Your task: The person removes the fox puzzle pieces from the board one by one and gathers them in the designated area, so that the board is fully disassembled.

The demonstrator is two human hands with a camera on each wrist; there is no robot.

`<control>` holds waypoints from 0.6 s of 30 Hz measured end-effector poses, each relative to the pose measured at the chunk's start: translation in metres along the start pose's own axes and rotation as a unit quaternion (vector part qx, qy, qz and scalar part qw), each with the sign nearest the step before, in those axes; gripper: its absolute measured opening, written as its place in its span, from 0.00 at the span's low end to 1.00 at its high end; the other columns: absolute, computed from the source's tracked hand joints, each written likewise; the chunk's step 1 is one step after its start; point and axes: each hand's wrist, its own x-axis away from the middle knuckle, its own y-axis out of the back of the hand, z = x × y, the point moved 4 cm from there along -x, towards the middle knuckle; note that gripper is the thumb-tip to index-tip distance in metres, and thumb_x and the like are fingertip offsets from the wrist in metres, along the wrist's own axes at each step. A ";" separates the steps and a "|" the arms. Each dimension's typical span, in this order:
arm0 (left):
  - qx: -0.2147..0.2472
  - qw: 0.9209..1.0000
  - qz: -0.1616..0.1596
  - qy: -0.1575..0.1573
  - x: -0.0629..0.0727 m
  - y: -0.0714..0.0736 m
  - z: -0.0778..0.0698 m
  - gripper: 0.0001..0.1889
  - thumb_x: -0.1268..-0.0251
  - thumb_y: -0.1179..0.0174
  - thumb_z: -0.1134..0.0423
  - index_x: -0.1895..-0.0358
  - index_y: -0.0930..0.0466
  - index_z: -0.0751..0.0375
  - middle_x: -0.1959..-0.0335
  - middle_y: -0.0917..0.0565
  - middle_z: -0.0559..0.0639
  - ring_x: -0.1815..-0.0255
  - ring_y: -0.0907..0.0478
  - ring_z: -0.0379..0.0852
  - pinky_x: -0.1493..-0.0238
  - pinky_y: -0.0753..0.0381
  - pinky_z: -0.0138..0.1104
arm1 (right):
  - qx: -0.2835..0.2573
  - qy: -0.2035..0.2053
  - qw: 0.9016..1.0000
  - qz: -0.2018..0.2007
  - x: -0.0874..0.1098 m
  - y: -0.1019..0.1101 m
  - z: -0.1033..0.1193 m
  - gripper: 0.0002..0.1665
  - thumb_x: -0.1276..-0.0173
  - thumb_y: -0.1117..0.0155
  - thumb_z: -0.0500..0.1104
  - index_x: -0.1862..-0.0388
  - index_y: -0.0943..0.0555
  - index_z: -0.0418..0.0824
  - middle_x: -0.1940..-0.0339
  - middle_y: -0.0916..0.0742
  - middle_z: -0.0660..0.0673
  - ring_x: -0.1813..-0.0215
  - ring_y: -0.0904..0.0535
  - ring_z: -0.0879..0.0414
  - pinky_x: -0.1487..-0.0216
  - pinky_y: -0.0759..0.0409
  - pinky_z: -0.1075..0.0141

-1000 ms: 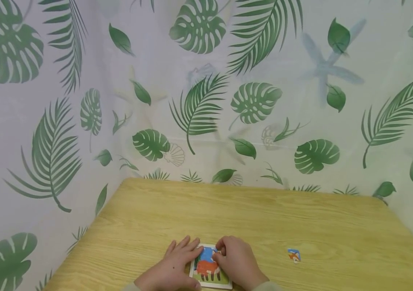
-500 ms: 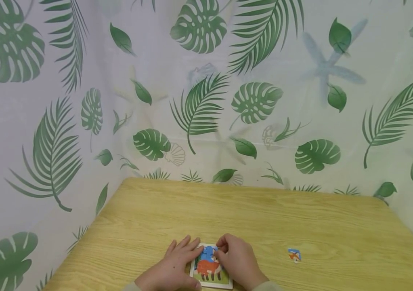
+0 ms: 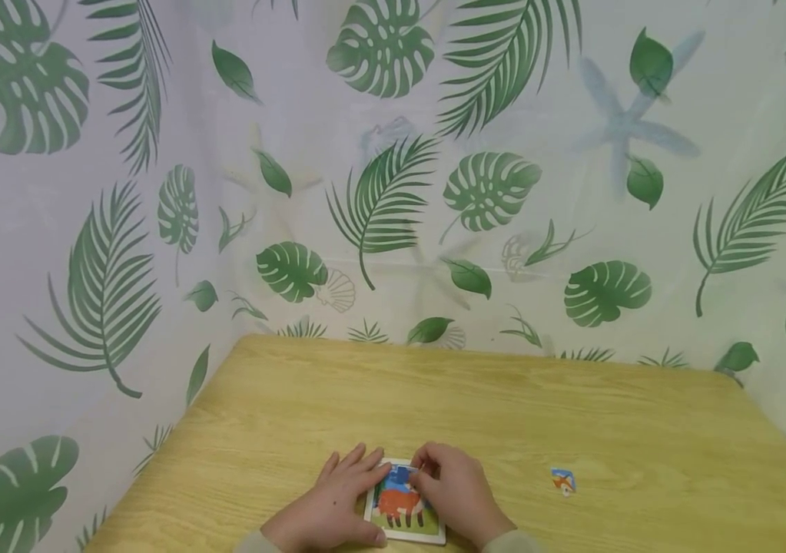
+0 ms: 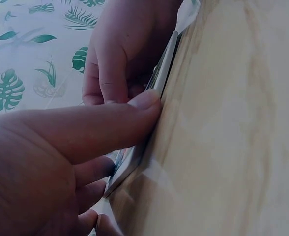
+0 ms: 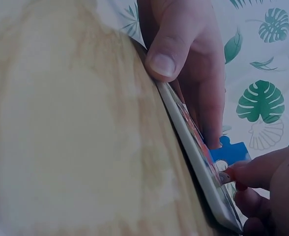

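Observation:
A small fox jigsaw puzzle in a white-bordered tray lies at the table's near side. My left hand rests along the tray's left side, fingers spread and fairly straight. Its thumb touches the tray's near edge in the right wrist view. My right hand pinches a jigsaw piece at the puzzle's upper right, mostly hidden by the fingers. In the right wrist view a blue jigsaw piece, with a knob on top, stands tilted up from the tray at those fingertips.
A loose jigsaw piece with blue and an orange fox face lies to the right of my right hand. The wood-grain table ends at a leaf-patterned curtain behind and at the left.
A blue jigsaw piece at the top of the puzzle now looks darker and lifted at an angle by my right fingers. My left hand stays on the tray; the head view has shifted slightly.

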 end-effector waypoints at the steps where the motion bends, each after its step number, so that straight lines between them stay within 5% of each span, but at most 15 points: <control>1: 0.001 1.000 -0.002 0.000 0.000 0.000 0.000 0.49 0.47 0.27 0.40 0.22 0.36 0.49 0.18 0.46 0.48 0.18 0.60 0.57 0.25 0.68 0.63 | -0.006 0.001 1.000 0.002 0.000 0.000 0.000 0.05 0.33 0.29 0.46 0.67 0.19 0.54 0.75 0.21 0.56 0.72 0.27 0.58 0.71 0.29 0.66; 11: 0.006 1.000 -0.011 0.001 0.001 0.000 -0.002 0.49 0.48 0.25 0.43 0.22 0.37 0.47 0.19 0.44 0.48 0.18 0.59 0.56 0.25 0.68 0.62 | 0.017 -0.016 1.000 0.005 -0.002 0.000 -0.003 0.04 0.31 0.30 0.47 0.65 0.18 0.54 0.74 0.21 0.55 0.71 0.27 0.58 0.68 0.28 0.64; 18: 0.018 1.000 -0.010 -0.022 0.002 0.001 0.001 0.47 0.46 0.26 0.44 0.21 0.39 0.35 0.19 0.45 0.50 0.18 0.61 0.59 0.26 0.69 0.64 | 0.045 -0.013 0.999 0.004 -0.004 0.000 -0.001 0.03 0.32 0.29 0.46 0.64 0.17 0.52 0.74 0.21 0.58 0.71 0.27 0.60 0.68 0.28 0.64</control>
